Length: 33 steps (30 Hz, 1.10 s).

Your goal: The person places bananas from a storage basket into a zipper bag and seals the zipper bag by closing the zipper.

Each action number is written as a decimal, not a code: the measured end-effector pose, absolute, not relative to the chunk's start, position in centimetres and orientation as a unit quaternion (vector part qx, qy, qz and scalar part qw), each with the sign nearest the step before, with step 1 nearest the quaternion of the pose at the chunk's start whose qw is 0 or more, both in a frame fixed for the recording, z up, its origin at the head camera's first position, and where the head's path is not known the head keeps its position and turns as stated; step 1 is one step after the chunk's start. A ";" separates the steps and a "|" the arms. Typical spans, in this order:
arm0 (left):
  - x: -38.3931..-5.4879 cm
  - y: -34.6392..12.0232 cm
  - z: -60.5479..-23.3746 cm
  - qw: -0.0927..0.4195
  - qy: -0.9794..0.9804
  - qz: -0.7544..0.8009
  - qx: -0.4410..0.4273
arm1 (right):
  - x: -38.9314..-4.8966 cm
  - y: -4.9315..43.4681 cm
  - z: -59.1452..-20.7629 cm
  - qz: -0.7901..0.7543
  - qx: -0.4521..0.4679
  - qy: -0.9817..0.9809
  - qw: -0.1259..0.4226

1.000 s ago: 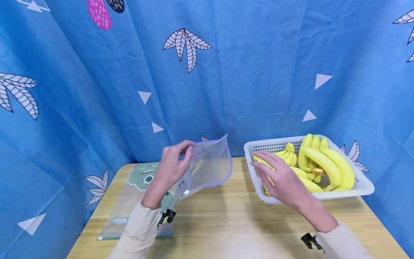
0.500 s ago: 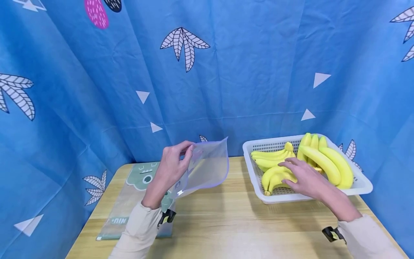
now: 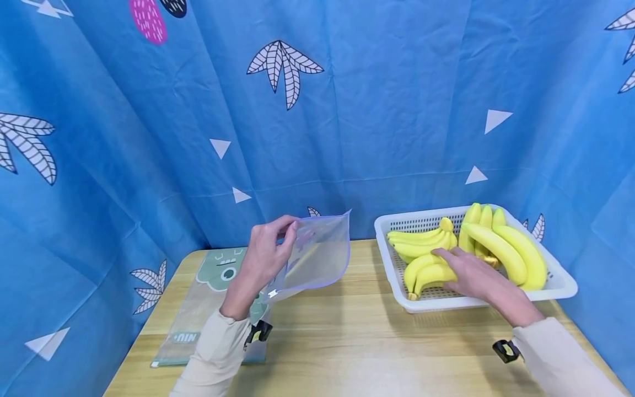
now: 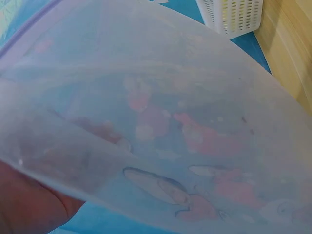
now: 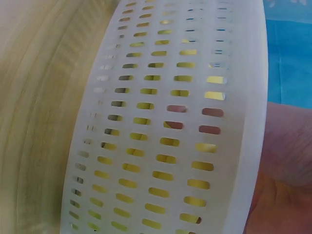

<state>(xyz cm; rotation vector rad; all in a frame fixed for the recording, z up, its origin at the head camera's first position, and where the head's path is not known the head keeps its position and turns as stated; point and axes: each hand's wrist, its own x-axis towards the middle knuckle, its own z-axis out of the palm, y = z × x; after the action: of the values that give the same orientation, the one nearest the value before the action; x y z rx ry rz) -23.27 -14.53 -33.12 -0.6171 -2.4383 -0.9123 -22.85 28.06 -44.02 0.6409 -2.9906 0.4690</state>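
My left hand (image 3: 268,251) pinches the upper edge of a translucent zip bag (image 3: 322,256) with purple trim, held above the table. Pink cartoon prints show through the bag's film (image 4: 204,139) in the left wrist view, where it covers most of the fingers. Inside the white basket (image 3: 389,270), my right hand (image 3: 476,275) grips the right end of a small bunch of bananas (image 3: 421,273), thumb on the near side and fingers over the top. The right wrist view shows the basket's slotted wall (image 5: 161,117) hiding most of that hand (image 5: 287,156).
A second bunch of bananas (image 3: 416,242) lies behind, and larger bananas (image 3: 523,256) fill the basket's right side. Flat on the wooden table (image 3: 357,342), a clear zip bag with green cartoon prints (image 3: 218,275) lies under the left arm. A blue curtain (image 3: 377,110) surrounds the table.
My right hand has moved right and down over the near banana bunch, and its fingers have closed around the bunch's right end. The left hand stays in place with the bag.
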 end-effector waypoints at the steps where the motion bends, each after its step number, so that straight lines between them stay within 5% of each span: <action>1: -23.3 -14.5 -33.1 0.233 -0.886 -0.333 -0.224 | -22.9 28.2 -44.0 0.151 0.209 -0.966 0.025; 13: -23.4 -14.5 -33.0 0.247 -0.879 -0.337 -0.230 | -22.1 28.7 -43.2 0.171 0.207 -0.960 0.076; 24: -23.1 -14.9 -33.4 0.248 -0.881 -0.337 -0.223 | -21.3 29.7 -42.3 0.245 0.197 -0.928 0.198; 33: -22.9 -14.8 -33.4 0.259 -0.880 -0.330 -0.224 | -20.8 30.1 -42.6 0.289 0.144 -0.925 0.200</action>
<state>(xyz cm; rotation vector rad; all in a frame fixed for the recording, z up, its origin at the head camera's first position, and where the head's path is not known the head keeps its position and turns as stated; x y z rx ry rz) -22.87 -14.84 -33.40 -0.6057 -2.3839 -0.8941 -20.77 30.08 -42.63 0.4036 -2.5866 0.8076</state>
